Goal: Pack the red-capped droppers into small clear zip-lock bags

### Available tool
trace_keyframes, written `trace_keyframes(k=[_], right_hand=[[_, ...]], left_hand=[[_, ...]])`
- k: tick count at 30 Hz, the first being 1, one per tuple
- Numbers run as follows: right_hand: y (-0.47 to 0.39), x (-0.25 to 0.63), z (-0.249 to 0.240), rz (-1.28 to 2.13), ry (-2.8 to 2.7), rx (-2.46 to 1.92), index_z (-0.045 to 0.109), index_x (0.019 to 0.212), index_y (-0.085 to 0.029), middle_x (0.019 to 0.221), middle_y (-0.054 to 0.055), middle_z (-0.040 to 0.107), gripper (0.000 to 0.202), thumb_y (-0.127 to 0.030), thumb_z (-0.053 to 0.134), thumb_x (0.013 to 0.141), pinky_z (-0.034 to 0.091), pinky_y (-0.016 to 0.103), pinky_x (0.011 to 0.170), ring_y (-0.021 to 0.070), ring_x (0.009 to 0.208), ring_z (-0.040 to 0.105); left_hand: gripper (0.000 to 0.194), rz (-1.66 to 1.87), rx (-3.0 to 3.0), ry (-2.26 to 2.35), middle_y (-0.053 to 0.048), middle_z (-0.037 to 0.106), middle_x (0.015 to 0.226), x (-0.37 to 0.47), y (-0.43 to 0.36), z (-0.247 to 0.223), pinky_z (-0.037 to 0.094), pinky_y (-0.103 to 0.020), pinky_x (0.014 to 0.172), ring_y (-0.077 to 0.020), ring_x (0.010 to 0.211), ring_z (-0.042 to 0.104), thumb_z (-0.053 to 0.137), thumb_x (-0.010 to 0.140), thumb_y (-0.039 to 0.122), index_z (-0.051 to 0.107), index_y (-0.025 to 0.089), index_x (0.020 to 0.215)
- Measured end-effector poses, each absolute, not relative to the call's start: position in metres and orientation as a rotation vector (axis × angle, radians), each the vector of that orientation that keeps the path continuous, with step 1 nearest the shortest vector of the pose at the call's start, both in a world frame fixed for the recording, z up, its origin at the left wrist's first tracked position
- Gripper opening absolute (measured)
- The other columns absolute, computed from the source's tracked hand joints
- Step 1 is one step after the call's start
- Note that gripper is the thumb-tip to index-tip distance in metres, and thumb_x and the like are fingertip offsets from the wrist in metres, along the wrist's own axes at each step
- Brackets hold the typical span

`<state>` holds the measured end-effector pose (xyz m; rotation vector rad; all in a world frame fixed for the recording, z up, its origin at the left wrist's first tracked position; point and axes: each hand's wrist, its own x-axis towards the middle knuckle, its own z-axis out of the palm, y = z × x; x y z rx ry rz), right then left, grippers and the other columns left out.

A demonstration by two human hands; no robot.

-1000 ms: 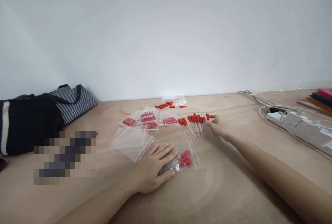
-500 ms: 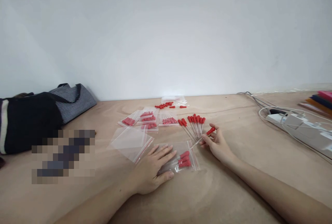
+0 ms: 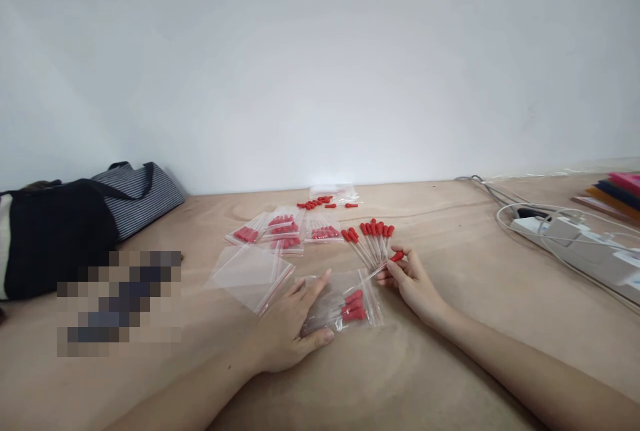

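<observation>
A red-bulbed dropper (image 3: 396, 257) is pinched in my right hand (image 3: 407, 278), its clear tube slanting down-left into the mouth of a clear zip bag (image 3: 330, 291). Inside that bag lie several droppers with red bulbs (image 3: 354, 308). My left hand (image 3: 287, 328) rests on the bag's left end, index finger and thumb stretched apart, the other fingers partly hidden. Just beyond my right hand, several loose droppers (image 3: 377, 231) are fanned out on the table. Flat bags without droppers (image 3: 250, 274) lie beyond my left hand.
Filled dropper bags (image 3: 324, 228) lie farther back on the wooden table (image 3: 450, 364). Loose red bulbs (image 3: 311, 204) and a clear packet (image 3: 333, 191) are near the wall. A power strip with cables (image 3: 575, 244) is at right, a black bag (image 3: 60, 238) at left.
My right hand has moved slightly left and down, bringing the dropper's tube farther into the bag. The fingers of my left hand have shifted, with the index finger now raised.
</observation>
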<state>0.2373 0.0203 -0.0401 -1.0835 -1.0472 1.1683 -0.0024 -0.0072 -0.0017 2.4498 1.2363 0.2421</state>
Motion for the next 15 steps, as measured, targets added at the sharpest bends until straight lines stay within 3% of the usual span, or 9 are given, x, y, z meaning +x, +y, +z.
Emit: trace_keyframes(k=[3,8,12,15], right_hand=[[0.017,0.232,-0.039,1.242,-1.075,-1.046,0.040,0.098,-0.021,0.067,-0.003,0.053,0.052,-0.055,0.059,0.063,0.049,0.031,0.064,0.0120,0.059,0.057],[0.011,0.227,-0.036,1.325,-1.287,-1.167,0.050,0.091,-0.017,0.056,-0.004,0.051,0.046,-0.053,0.060,0.064,0.041,0.024,0.045,0.0083,0.044,0.047],[0.010,0.225,-0.037,1.301,-1.338,-1.076,0.044,0.088,-0.020,0.077,0.000,0.059,0.041,-0.046,0.065,0.064,0.045,0.025,0.059,0.0114,0.063,0.058],[0.012,0.224,-0.038,1.391,-1.432,-1.023,0.044,0.083,-0.020,0.072,-0.001,0.060,0.038,-0.047,0.063,0.065,0.045,0.026,0.062,0.0128,0.067,0.059]], left_hand=[[0.077,0.190,2.438,1.243,-0.006,0.031,0.138,-0.001,-0.007,0.000,0.026,-0.053,0.097,-0.0347,0.125,0.022,0.051,0.079,0.040,0.004,0.026,0.138],[0.072,0.194,2.462,1.237,-0.006,0.032,0.138,-0.001,-0.007,0.002,0.026,-0.052,0.097,-0.0340,0.124,0.025,0.051,0.080,0.040,0.009,0.027,0.138],[0.070,0.208,2.508,1.167,-0.003,0.031,0.138,-0.001,-0.007,0.002,0.023,-0.050,0.100,-0.0314,0.124,0.027,0.049,0.081,0.038,0.009,0.028,0.138],[0.069,0.202,2.526,1.164,-0.003,0.031,0.138,0.000,-0.007,0.002,0.021,-0.050,0.101,-0.0304,0.124,0.027,0.049,0.081,0.037,0.010,0.028,0.137]])
